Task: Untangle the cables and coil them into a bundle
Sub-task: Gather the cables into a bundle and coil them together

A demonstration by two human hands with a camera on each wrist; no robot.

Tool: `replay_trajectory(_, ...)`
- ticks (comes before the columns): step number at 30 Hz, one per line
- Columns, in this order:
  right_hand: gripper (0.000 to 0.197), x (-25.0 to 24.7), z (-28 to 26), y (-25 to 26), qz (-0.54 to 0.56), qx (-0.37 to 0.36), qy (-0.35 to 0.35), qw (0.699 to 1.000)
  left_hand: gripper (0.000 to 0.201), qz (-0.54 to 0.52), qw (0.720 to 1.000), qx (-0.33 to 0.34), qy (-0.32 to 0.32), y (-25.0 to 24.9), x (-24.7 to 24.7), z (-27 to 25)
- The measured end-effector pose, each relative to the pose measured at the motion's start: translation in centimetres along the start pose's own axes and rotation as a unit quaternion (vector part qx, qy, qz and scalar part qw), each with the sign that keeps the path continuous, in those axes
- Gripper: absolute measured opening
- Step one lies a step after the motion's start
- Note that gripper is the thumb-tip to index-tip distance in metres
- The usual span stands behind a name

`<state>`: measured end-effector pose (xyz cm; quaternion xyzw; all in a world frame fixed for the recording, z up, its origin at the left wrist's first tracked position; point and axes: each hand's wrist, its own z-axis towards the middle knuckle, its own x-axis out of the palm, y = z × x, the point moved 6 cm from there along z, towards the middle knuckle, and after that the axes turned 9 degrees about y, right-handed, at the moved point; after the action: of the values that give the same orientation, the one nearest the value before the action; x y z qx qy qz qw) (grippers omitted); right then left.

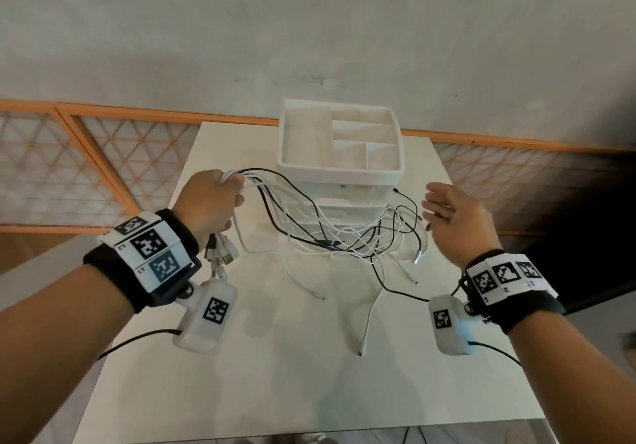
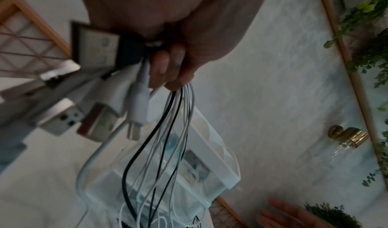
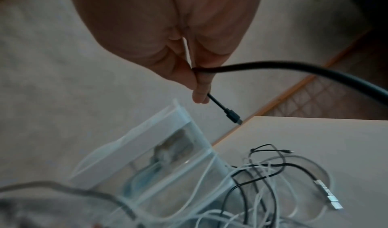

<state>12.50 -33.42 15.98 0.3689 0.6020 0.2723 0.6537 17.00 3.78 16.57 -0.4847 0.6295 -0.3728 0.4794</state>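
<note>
White table [image 1: 309, 357] fills the head view, with a pale wall behind it. A white box [image 1: 340, 141] with little sections sits at 12 o'clock on the table. The left hand [image 1: 210, 199], at 9 o'clock, is closed tight around a bunch of black and white cables [image 1: 330, 233]. They droop over to a messy pile at the foot of the box. Plugs [image 1: 223, 254] hang under the fist. The right hand [image 1: 451, 216], at 3 o'clock, has its fingers spread out and holds nothing, just beside the pile.

From the left wrist, curled fingers [image 2: 161, 69] squeeze the cables [image 2: 178, 115], which hang toward 6 o'clock past the box [image 2: 212, 158].

From the right wrist, the hand [image 3: 178, 37] is at 12 o'clock, with a black plug [image 3: 232, 115] just past its fingertips. I cannot tell if they touch. The pile [image 3: 258, 178] lies at 5 o'clock on the table [image 3: 315, 135].
</note>
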Motion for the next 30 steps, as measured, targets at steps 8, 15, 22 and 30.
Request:
replay_trajectory(8, 0.069, 2.9, 0.1, -2.4, -0.277, 0.123, 0.102, 0.948, 0.024, -0.005, 0.998, 0.036, 0.05, -0.9, 0.9, -0.7)
replay_trajectory(15, 0.059, 6.3, -2.0, 3.9, 0.275, 0.002, 0.171, 0.946, 0.019, -0.003, 0.997, 0.012, 0.08, 0.7, 3.0, -1.7)
replay_trajectory(22, 0.055, 10.7, -3.8, 10.8, 0.318, -0.126, 0.215, 0.915, 0.02, -0.01, 0.988, 0.048, 0.143, -1.0, 8.6, -3.1)
replay_trajectory(30, 0.015, 9.6, -1.5, 4.3, -0.241, -0.069, 0.156, 0.955, 0.021, -0.02, 0.995, 0.044, 0.084, -1.2, 5.8, -2.0)
